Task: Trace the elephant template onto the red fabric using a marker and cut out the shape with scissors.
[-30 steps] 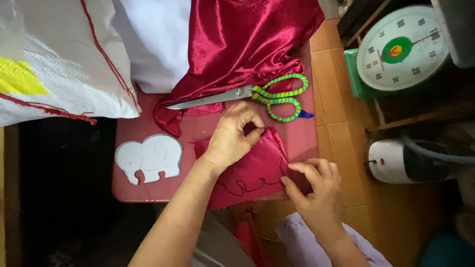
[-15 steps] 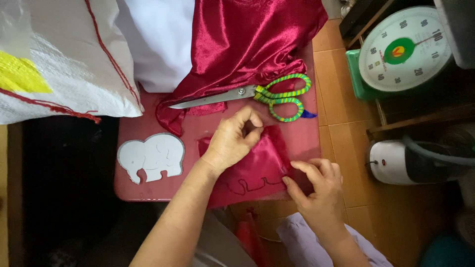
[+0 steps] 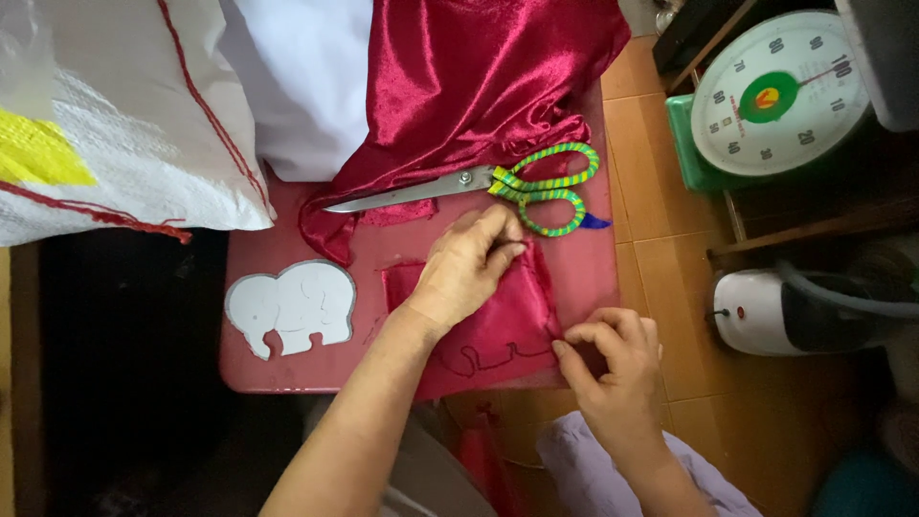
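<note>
A small piece of red satin cloth [image 3: 507, 330] with a dark drawn outline lies on a small red table [image 3: 287, 369]. My left hand [image 3: 469, 263] presses on its upper part, fingers pinching the top edge. My right hand [image 3: 613, 359] pinches the cloth's right edge near the table's front corner. Just beyond the left hand lie scissors [image 3: 498, 182] with green and yellow wrapped handles, blades pointing left. A white elephant-shaped paper template [image 3: 292, 308] lies flat to the left of the cloth.
A large bolt of red satin [image 3: 479, 77] drapes over the table's far side. White cloth [image 3: 306, 77] and a white woven sack [image 3: 105, 115] sit at the left. A round dial scale [image 3: 775, 91] and a white appliance [image 3: 766, 311] stand on the tiled floor at right.
The cloth piece has been spread flatter on the table. My left hand shifted slightly along its top edge, and my right hand moved its pinch on the right edge.
</note>
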